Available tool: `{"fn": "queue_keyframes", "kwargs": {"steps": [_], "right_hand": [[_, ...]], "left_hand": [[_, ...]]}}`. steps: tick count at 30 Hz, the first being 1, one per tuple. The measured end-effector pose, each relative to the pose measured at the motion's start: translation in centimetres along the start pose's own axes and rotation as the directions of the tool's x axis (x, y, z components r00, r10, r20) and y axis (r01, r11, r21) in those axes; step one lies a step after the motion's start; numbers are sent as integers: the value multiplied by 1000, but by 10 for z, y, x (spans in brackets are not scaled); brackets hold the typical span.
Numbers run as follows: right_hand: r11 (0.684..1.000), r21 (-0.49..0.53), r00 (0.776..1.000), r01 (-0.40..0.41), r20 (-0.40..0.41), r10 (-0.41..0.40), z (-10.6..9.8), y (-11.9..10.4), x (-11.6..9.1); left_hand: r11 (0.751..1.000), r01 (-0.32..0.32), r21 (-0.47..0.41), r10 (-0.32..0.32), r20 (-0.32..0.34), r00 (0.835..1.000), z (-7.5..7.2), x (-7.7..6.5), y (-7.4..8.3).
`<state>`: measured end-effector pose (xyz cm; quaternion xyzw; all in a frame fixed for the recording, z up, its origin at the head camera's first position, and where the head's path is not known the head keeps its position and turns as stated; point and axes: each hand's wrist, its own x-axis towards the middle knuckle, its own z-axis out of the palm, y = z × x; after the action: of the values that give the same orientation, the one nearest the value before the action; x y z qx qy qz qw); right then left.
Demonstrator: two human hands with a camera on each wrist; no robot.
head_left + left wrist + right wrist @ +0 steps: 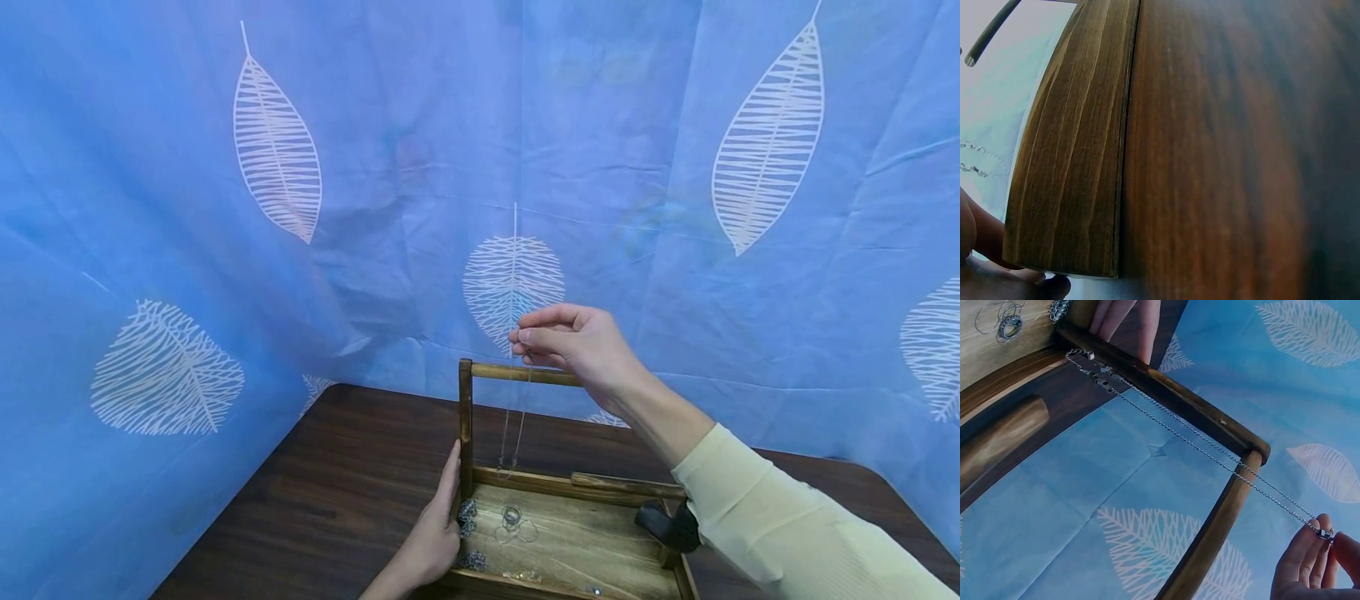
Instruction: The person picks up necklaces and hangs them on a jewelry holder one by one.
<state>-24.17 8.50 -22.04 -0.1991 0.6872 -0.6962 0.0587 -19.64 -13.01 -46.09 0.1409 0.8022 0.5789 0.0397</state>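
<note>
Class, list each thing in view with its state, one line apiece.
Necklace: hanging in a long loop
Right hand: pinching the necklace
Box: upright, open-topped
Left hand: resting against the box
Chains: heaped inside the box
Round metal piece: lying inside the box
Cloth: hanging, creased

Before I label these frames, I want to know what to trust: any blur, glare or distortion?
Left wrist: the tabletop blurs toward the right, and the cloth at left looks washed out; right wrist: the chain looks fairly crisp, while the tray rim appears bowed, perhaps lens distortion; head: the chain's strands are faint.
</note>
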Motion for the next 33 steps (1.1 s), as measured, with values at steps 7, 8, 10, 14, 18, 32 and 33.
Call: {"fn": "queue_keyframes", "kwargs": {"steps": [7, 8, 10, 14, 18, 32, 33], "right_hand": [[1000, -4, 1000, -5, -23, 5, -10, 3, 1], [1000, -8, 1000, -7, -26, 7, -12, 4, 1], [1000, -12, 999, -10, -31, 10, -15, 4, 0], [1000, -27, 999, -12, -43, 11, -22, 5, -3], [999, -38, 998, -9, -56, 7, -28, 4, -6], [999, -39, 997, 5, -79, -8, -54, 2, -21], [1000, -29, 997, 5, -82, -7, -55, 2, -22]], "left_hand": [[1000, 6, -7, -6, 4, 1000, 1, 1, 0], [1000, 7, -8, -7, 5, 1000, 1, 1, 0], [1000, 9, -7, -9, 5, 1000, 1, 1, 0], [1000, 5, -1, -5, -2, 1000, 1, 0, 1], [1000, 1, 2, -1, -6, 1000, 1, 0, 0], [1000, -10, 12, 10, -5, 1000, 0, -1, 0], [1000, -11, 14, 11, -4, 1000, 0, -1, 1]]}}
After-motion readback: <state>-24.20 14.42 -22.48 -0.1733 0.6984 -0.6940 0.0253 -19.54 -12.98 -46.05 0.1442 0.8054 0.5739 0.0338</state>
